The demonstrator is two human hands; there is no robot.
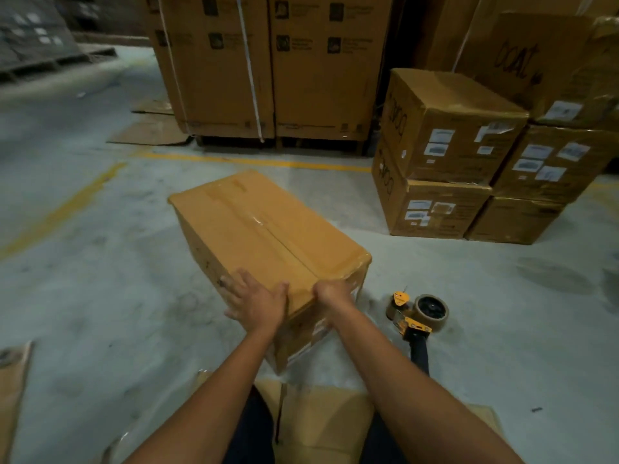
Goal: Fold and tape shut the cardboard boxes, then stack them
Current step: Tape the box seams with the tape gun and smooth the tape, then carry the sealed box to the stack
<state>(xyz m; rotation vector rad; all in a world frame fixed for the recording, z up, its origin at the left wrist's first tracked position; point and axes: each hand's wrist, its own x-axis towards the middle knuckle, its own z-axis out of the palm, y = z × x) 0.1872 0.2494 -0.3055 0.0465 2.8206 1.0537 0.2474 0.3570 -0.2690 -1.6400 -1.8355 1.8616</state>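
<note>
Box [268, 236] taped along seam, on floor [100, 296] at centre | left hand [258, 304] flat, fingers spread, on near top corner | right hand [331, 293] curled over near edge | step judged: tape end pressed down | next: two-handed lift needed toward stack [449, 152] far right

- The near top edge of the box [268, 229] lies under the left hand [258, 303] and the right hand [333, 293]. The right hand's fingers curl over that edge, their tips out of sight.
- The handle of the tape dispenser [418, 316] runs behind the right forearm.
- The labels [441, 135] on the stacked boxes [452, 128] are too blurred to read.
- The tall cartons [268, 61] are cut off by the top edge, and their print is blurred.
- The flat cardboard [13, 380] is cut off by the left edge.
- The cardboard sheet [325, 420] under the legs is partly covered by the arms.
- A small dark speck [537, 409] on the floor is too small to tell.
</note>
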